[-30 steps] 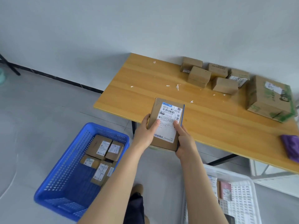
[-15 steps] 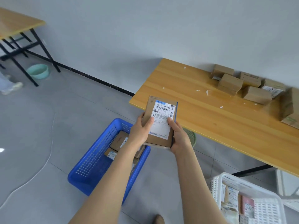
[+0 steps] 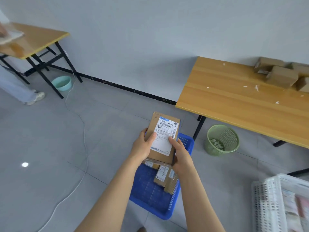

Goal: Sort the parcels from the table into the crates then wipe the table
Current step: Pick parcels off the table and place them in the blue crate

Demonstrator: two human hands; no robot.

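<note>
Lots of smooth grey floor (image 3: 50,148) lies open on the left. Our flat wooden table (image 3: 234,104) stands far right, boxy brown parcels (image 3: 280,77) by its far edge. The holey blue plastic crate (image 3: 150,195) sits near us. Above it, our left hand (image 3: 144,149) and right hand (image 3: 181,153) grip one flat cardboard parcel (image 3: 164,131).

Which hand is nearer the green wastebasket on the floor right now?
Right. The right hand grips the parcel on its edge facing the green wastebasket; the left hand grips the opposite edge, farther away.
</note>
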